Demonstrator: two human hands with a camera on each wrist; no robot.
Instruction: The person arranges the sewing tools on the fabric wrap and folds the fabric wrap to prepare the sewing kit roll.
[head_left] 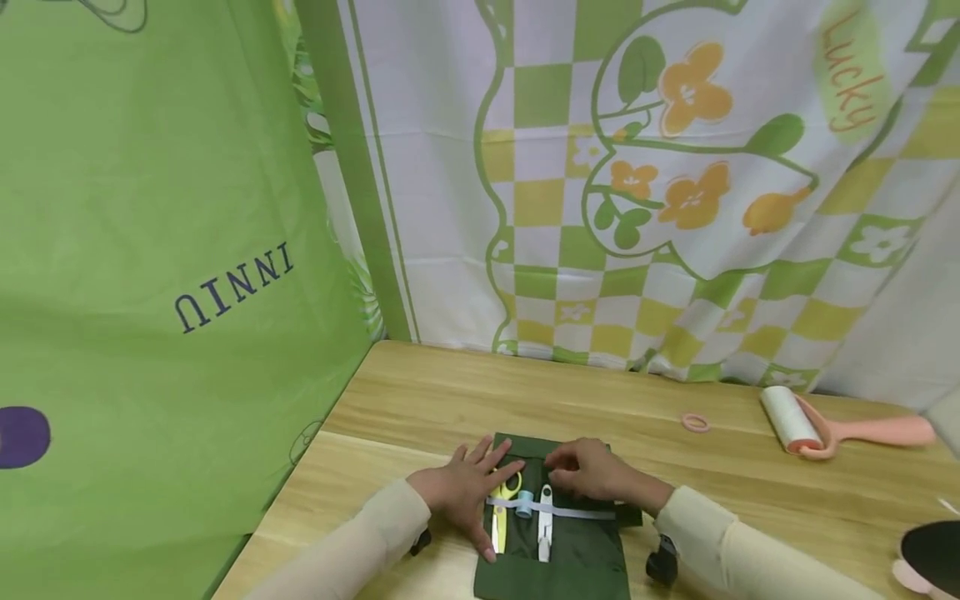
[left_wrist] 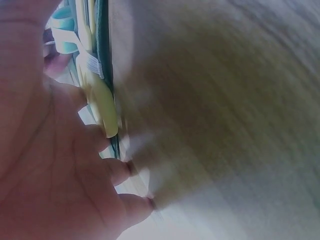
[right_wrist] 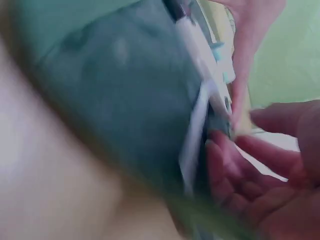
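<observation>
- A green case (head_left: 585, 546) lies spread on the worktop (head_left: 420, 396), right in front of the person, with a pale band (head_left: 581, 512) running across it from side to side.
- Under the band I see yellow scissors (head_left: 501, 523) at the left, a blue spool (head_left: 524, 503) beside them, then a white tool (head_left: 545, 525).
- The left hand (head_left: 467, 487) lies wide, fingers spread over the case's left edge and the scissors' loops, thumb reaching toward the near flap.
- The right hand (head_left: 594, 468) is over the far part of the case, its fingers bent and narrow; I cannot tell whether they pinch anything.
- The relation that matters, to my eye: the white tool lies just on the person's side of the right fingertips, its long axis pointing away from the person, square to the band. The right hand is nearer to it; the left is nearer the scissors.
</observation>
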